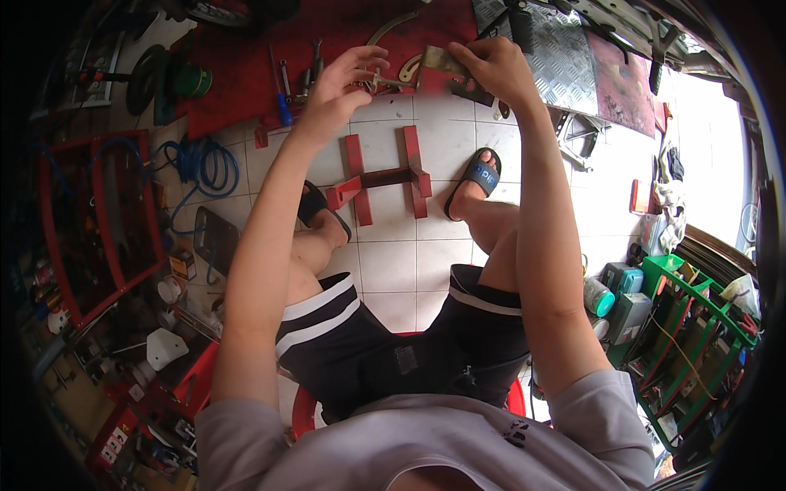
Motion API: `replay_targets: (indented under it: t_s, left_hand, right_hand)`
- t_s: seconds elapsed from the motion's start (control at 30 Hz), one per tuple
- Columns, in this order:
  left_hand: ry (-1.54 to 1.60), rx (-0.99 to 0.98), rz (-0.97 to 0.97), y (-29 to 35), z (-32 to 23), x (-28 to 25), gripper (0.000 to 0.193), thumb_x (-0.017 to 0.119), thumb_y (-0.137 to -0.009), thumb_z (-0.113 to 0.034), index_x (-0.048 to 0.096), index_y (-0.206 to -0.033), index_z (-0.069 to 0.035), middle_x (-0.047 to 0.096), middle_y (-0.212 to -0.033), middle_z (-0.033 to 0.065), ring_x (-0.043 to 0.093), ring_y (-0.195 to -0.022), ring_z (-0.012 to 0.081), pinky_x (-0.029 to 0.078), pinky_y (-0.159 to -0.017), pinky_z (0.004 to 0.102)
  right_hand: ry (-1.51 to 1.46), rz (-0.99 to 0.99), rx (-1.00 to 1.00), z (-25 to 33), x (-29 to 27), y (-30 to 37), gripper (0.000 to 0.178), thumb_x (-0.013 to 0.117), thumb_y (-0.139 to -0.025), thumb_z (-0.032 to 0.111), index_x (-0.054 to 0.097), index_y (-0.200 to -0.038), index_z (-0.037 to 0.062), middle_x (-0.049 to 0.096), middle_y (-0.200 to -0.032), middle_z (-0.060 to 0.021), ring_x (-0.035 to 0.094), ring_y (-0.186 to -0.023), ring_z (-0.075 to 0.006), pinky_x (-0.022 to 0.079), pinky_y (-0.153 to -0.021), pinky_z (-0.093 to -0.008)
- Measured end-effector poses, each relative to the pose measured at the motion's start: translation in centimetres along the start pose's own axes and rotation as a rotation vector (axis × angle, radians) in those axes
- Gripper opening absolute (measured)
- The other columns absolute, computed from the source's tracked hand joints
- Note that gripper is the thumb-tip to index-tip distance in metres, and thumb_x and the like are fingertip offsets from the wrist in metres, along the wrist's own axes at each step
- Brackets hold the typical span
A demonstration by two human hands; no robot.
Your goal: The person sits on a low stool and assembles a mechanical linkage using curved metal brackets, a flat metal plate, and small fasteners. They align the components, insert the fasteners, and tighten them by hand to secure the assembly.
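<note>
My left hand [334,94] is raised over the near edge of the red work surface [246,49], its thumb and fingers apart. A thin metal part [379,80] shows beside its fingertips; whether they touch it I cannot tell. My right hand [495,69] pinches a flat, brownish piece [443,60] between thumb and fingers, held above the same edge. Below that piece is a blurred red patch, too smeared to make out. A curved brass-coloured part [410,69] lies just left of it. Left of my left hand lie a blue-handled screwdriver [284,110] and wrenches [318,56].
A red metal stand [385,177] sits on the tiled floor between my feet. Coiled blue hose [201,164] and a red frame [94,221] are at left. Green racks [679,327] with tool cases stand at right. A tread-patterned metal plate [561,69] covers the surface's right part.
</note>
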State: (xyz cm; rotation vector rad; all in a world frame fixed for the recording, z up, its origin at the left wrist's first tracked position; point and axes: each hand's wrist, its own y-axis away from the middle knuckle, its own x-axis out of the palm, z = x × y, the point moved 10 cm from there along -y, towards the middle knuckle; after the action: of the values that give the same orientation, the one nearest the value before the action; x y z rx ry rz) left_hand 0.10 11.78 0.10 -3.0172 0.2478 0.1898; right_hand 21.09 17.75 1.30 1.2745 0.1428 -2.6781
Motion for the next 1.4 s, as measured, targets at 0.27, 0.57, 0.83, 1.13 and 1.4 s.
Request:
replay_targets:
  t_s: [0.27, 0.57, 0.83, 1.13, 1.4]
  left_hand:
    - [0.124, -0.24, 0.015, 0.5, 1.5, -1.0, 0.038, 0.055, -0.1, -0.034, 0.065, -0.112, 0.0, 0.066, -0.084, 0.0023, 0.061, -0.071, 0.0082, 0.044, -0.06, 0.0205]
    - [0.111, -0.132, -0.077, 0.2, -0.7, -2.2, 0.032, 0.064, -0.095, -0.028, 0.067, -0.11, 0.0, 0.064, -0.08, -0.0004, 0.056, -0.068, 0.0043, 0.043, -0.06, 0.0206]
    - [0.073, -0.133, -0.009, 0.3, -1.5, -2.4, 0.031, 0.072, -0.089, -0.023, 0.067, -0.109, 0.0, 0.068, -0.087, 0.0026, 0.061, -0.077, 0.0054, 0.046, -0.063, 0.0191]
    - [-0.268, 0.347, -0.034, 0.8, -6.0, -2.6, 0.028, 0.068, -0.089, -0.021, 0.069, -0.109, -0.001, 0.071, -0.092, 0.0091, 0.064, -0.071, 0.0089, 0.049, -0.062, 0.0236]
    - [-0.368, 0.323, -0.008, 1.1, -6.4, -1.4, 0.022, 0.066, -0.088, -0.018, 0.072, -0.102, -0.002, 0.071, -0.08, 0.0103, 0.063, -0.064, 0.0119, 0.048, -0.058, 0.0255]
  right_hand:
    - [-0.247, 0.379, 0.099, 0.8, 4.0, 1.5, 0.046, 0.063, -0.087, 0.052, 0.075, -0.099, 0.0091, 0.07, -0.076, -0.007, 0.066, -0.069, -0.0181, 0.051, -0.068, -0.0318]
    - [-0.622, 0.422, 0.125, 3.7, 7.9, 2.2, 0.039, 0.054, -0.099, 0.041, 0.069, -0.103, 0.0054, 0.055, -0.067, 0.0027, 0.05, -0.062, -0.0066, 0.039, -0.057, -0.0246]
    - [-0.402, 0.147, 0.155, 2.1, 6.2, 1.2, 0.038, 0.058, -0.087, 0.043, 0.075, -0.089, 0.0083, 0.065, -0.066, -0.0066, 0.061, -0.063, -0.0175, 0.047, -0.065, -0.0329]
    - [-0.366, 0.073, 0.103, 2.7, 5.1, 1.0, 0.04, 0.06, -0.087, 0.043, 0.075, -0.084, 0.0061, 0.063, -0.06, -0.0089, 0.061, -0.057, -0.0209, 0.047, -0.06, -0.0346]
    - [-0.175, 0.033, 0.07, 3.1, 3.9, 1.3, 0.037, 0.063, -0.085, 0.044, 0.077, -0.084, 0.0098, 0.062, -0.056, -0.0097, 0.063, -0.055, -0.0242, 0.05, -0.06, -0.0354]
